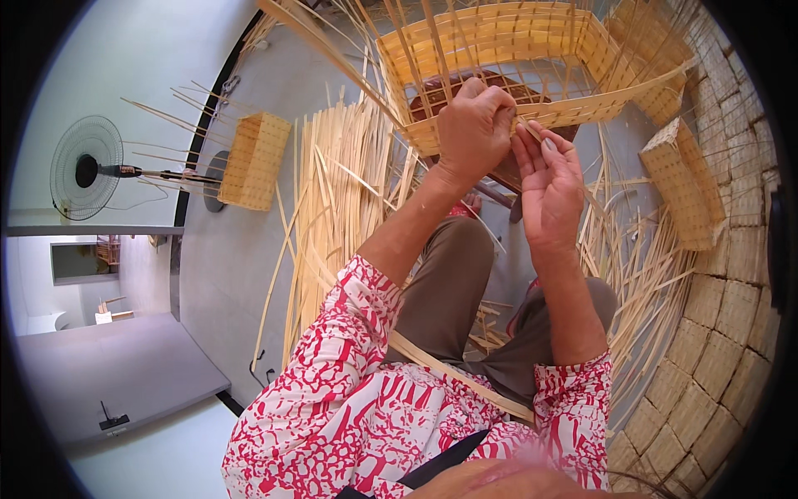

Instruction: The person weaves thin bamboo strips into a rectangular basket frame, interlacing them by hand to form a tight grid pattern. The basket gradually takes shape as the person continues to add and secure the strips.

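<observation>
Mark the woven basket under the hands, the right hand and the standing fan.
Woven basket [594, 106]: head view, on its near side wall.
Right hand [551, 185]: head view, on the palm.
Standing fan [86, 170]: head view, on its dark hub.

Yellow basket [519, 32], red-patterned white shirt [366, 416]

Grey floor [224, 274]; pale wall [145, 58] left; standing fan [86, 170] near it; bright adjoining room [137, 279].

Bright, even light; strong fisheye edge distortion.
</observation>
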Action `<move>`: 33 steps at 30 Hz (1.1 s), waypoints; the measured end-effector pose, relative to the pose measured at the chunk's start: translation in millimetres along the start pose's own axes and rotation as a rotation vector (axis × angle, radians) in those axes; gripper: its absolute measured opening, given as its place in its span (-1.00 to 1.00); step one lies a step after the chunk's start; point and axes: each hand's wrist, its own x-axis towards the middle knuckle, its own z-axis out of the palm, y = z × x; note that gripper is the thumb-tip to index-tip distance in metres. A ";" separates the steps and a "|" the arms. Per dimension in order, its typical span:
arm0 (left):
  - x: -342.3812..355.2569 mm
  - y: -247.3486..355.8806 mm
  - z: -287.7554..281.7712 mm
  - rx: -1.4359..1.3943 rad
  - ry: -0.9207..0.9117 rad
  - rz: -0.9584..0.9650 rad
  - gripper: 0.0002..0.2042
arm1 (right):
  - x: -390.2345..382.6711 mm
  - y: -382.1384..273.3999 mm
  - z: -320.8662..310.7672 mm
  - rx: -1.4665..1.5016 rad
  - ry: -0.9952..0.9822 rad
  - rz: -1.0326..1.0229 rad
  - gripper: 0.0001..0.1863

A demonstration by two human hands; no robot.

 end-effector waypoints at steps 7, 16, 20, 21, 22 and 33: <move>-18.2 9.0 -0.5 0.236 -0.088 0.146 -0.74 | -12.1 -5.8 15.1 -0.507 -0.215 -0.262 -0.77; -13.9 -14.9 -30.2 0.188 -0.061 0.076 -0.74 | 30.1 -23.9 -53.9 -0.174 0.189 0.138 -0.75; -31.9 -24.0 -61.8 0.122 -0.110 0.040 -0.74 | 34.9 -37.7 -65.1 -0.193 0.173 0.122 -0.77; -36.4 -26.2 -64.0 0.091 -0.095 0.027 -0.74 | 34.4 -42.1 -63.7 -0.213 0.163 0.103 -0.77; -41.9 -26.2 -64.7 0.052 -0.016 0.043 -0.73 | 34.9 -44.9 -64.0 -0.232 0.153 0.082 -0.77; -29.9 -2.1 -19.3 0.142 -0.096 0.284 -0.83 | 34.0 -52.7 -67.1 0.079 0.245 -0.025 -0.70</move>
